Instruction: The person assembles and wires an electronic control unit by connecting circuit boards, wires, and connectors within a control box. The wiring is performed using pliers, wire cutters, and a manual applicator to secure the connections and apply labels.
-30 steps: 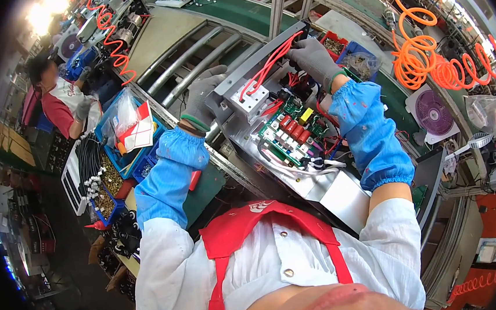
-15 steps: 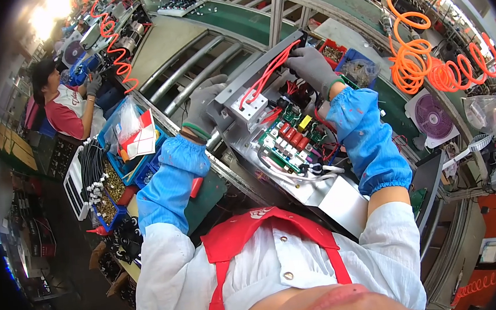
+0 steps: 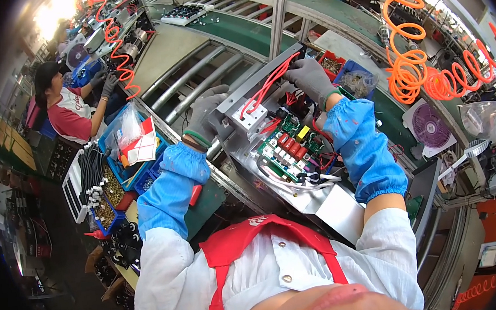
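An open grey metal chassis (image 3: 327, 204) lies in front of me, with a green circuit board (image 3: 285, 146) and red wires (image 3: 269, 86) inside. My left hand (image 3: 205, 114), in a grey glove with a blue sleeve cover, grips the chassis's left wall beside a white terminal block (image 3: 249, 117). My right hand (image 3: 311, 79), gloved the same way, is closed on the far end of the red wires at the top edge of the chassis. White cables (image 3: 302, 181) curl below the board.
A blue bin (image 3: 120, 143) holding bags and a red-and-white card sits at my left, above trays of small parts (image 3: 102, 195). A co-worker in a red and white shirt (image 3: 70, 113) works farther left. Orange coiled hoses (image 3: 421, 65) hang at the right, above a purple fan (image 3: 430, 126).
The view has shifted. My left hand has moved up onto the chassis's left wall. My right hand has stayed at the red wires near the top corner.
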Available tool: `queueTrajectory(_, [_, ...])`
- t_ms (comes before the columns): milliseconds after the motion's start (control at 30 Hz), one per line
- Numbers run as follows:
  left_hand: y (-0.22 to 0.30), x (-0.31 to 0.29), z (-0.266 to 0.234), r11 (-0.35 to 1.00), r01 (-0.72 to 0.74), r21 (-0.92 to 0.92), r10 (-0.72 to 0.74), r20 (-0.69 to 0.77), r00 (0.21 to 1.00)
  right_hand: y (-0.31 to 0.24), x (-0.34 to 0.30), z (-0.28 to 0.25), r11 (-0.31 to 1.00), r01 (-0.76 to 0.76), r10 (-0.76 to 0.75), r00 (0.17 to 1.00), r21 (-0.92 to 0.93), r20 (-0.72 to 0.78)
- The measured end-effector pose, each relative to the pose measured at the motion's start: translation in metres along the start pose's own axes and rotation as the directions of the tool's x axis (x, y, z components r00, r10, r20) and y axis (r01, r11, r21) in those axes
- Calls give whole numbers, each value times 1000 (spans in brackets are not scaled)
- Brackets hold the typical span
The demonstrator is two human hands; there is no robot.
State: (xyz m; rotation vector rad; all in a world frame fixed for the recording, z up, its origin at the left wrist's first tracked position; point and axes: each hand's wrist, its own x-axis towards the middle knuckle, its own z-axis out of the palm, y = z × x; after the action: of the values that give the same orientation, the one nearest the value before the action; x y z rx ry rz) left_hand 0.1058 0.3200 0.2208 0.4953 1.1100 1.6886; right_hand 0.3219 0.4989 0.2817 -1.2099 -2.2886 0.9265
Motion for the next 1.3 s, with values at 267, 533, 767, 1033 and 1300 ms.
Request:
queueTrajectory(267, [-1,4,0,999,6,-45,-4,47,999,21,17,1,998,37,-43,991,48,129])
queueTrajectory(533, [1,-1,3,1000,-16,-5,16,22,1000,-11,-5,-2,990,-31,30,999,-141,-9])
queueTrajectory(767, [0,1,5,999,-24,23,24,-19,1000,-5,2,-1,994,-93,97,993,-64,60])
queueTrajectory(1033, [0,4,1,1000,-18,8,18,11,1000,-14,-7,1,985,-36,25,997,-167,-67])
queueTrajectory(1300, [1,0,4,1000,-5,27,6,-20,1000,2,5,2,997,-79,78,997,25,22])
